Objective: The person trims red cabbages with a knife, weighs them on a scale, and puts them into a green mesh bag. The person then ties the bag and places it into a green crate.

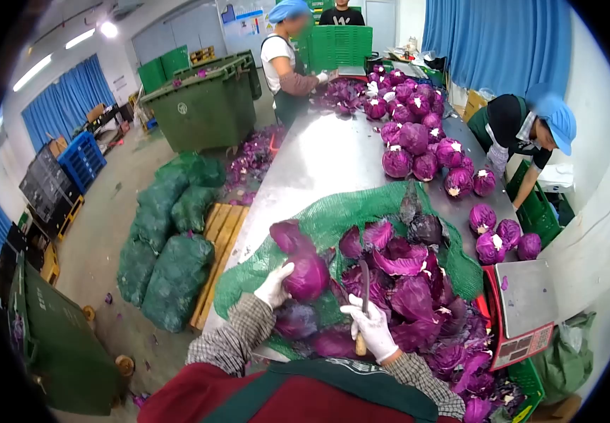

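Note:
My left hand, in a white glove, grips a red cabbage from its left side. A loose outer leaf stands up at the cabbage's far side. My right hand, also gloved, is closed around a knife with a wooden handle; its dark blade points away from me. Blade and cabbage are apart. Beneath both hands lies a green mesh bag, spread over the metal table. Purple cabbage leaves are heaped right of the knife.
Many whole cabbages cover the table's far right side. A red scale stands at the right edge. Filled mesh bags sit on the left near a pallet and a green bin. Co-workers stand at the far end and right.

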Tool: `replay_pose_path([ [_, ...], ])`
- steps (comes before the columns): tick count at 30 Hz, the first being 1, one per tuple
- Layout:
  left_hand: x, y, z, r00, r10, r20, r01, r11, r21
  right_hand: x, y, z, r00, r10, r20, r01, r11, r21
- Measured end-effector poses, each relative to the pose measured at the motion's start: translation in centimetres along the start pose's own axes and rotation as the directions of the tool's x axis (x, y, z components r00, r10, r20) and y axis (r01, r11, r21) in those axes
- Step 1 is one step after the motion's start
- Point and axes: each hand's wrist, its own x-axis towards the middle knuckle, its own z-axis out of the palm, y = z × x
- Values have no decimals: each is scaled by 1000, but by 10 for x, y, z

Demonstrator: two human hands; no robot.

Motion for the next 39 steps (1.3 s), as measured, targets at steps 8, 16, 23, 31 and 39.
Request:
replay_pose_path([
  [8,-38,23,70,935,-227,272,332,829,-450,0,-16,7,823,-567,40,528,736,-425],
  [16,-56,-9,63,779,-627,1,578,718,386,22,31,1,917,-398,42,372,808,-457],
  [23,-40,-16,79,920,296,258,-153,-334,930,17,35,9,991,-123,-54,100,943,-318],
  [31,-20,-33,83,925,311,218,-128,-284,950,36,23,-3,902,-421,96,364,619,-696],
  [39,-24,-36,105,913,339,227,-101,-351,931,52,14,-2,927,-289,239,367,559,-744],
])
